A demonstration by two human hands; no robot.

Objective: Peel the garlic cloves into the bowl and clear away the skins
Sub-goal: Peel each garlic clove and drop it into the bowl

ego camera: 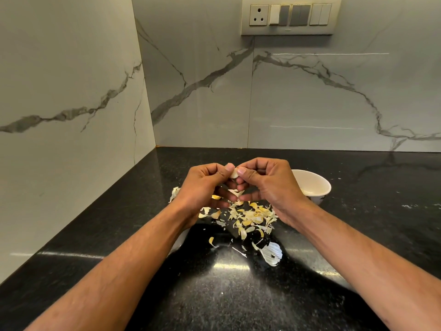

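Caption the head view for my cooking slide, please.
Both hands pinch a garlic clove above scattered skins, white bowl alongside.

I work over a glossy black speckled stone countertop [238, 295]. White grey-veined marble wall panels [334, 91] meet in the corner ahead; a cream switchboard with socket [290, 15] sits high up.

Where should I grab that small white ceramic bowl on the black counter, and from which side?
Probably take the small white ceramic bowl by its right rim, coming from above and the right with the right hand. It stands upright and open, with no handle showing. That side of the black granite counter is bare; the pile of garlic skins lies to its left.
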